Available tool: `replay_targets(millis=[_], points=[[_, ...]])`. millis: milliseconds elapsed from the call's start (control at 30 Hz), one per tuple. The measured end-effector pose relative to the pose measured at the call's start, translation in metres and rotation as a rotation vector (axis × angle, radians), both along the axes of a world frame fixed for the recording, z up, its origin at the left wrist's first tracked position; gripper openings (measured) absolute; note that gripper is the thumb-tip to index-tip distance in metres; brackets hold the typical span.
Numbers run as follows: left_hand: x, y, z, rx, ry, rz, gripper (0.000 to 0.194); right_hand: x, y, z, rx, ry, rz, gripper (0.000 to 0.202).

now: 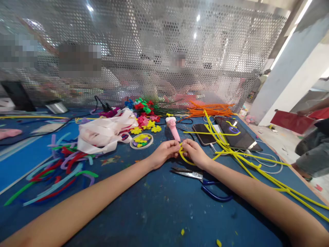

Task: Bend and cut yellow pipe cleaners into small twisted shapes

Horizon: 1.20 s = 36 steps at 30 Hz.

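Observation:
Between the fingertips of my left hand (pixel 166 152) and my right hand (pixel 195 152) is a yellow pipe cleaner (pixel 187 160), bent into a small loop. Both hands pinch it, close together above the blue table. Scissors with dark blue handles (pixel 190 173) lie just below my hands, partly under my right wrist. A pink glue gun (pixel 173 128) stands right behind my fingers. Long yellow pipe cleaners (pixel 241 156) spread to the right, some passing behind my right forearm. A round dish (pixel 141 141) of small yellow, purple and green pieces sits left of the glue gun.
Coloured pipe cleaners (pixel 59 178) and a pale ribbon heap (pixel 102 132) lie at left. Fuzzy flowers (pixel 147 120) and orange stems (pixel 213 109) line the back. A phone (pixel 204 134) and a tablet (pixel 238 133) rest at right. A perforated metal screen (pixel 154 51) stands behind; a person is far right.

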<state>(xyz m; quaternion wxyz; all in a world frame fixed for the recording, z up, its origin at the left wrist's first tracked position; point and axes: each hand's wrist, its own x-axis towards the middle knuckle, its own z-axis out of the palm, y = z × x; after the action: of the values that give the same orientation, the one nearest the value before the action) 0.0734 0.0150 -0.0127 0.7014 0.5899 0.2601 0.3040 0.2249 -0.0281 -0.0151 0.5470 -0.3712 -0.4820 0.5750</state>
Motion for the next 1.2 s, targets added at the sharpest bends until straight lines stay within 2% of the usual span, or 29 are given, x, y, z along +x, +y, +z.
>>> replay_targets(millis=[167,433,533,700,867,1200], points=[[0.000,0.001,0.000,-0.044,-0.038,0.007,0.023,0.000,0.003,-0.003,-0.007,0.025,-0.017,0.036],[0.002,-0.003,0.006,-0.065,-0.099,0.061,0.022,0.001,0.000,0.001,-0.018,0.015,0.035,0.034],[0.003,-0.004,0.004,-0.018,-0.077,0.058,0.021,0.000,-0.003,0.004,0.008,-0.049,0.028,0.034],[0.002,-0.001,-0.004,0.199,0.021,0.064,0.021,0.000,-0.006,0.008,0.061,-0.135,0.009,0.035],[0.002,-0.004,0.000,0.345,0.113,0.051,0.022,0.000,-0.005,0.007,0.042,-0.129,-0.008,0.035],[0.004,-0.009,0.008,0.266,0.094,0.086,0.020,0.002,0.000,0.001,0.039,-0.149,0.010,0.034]])
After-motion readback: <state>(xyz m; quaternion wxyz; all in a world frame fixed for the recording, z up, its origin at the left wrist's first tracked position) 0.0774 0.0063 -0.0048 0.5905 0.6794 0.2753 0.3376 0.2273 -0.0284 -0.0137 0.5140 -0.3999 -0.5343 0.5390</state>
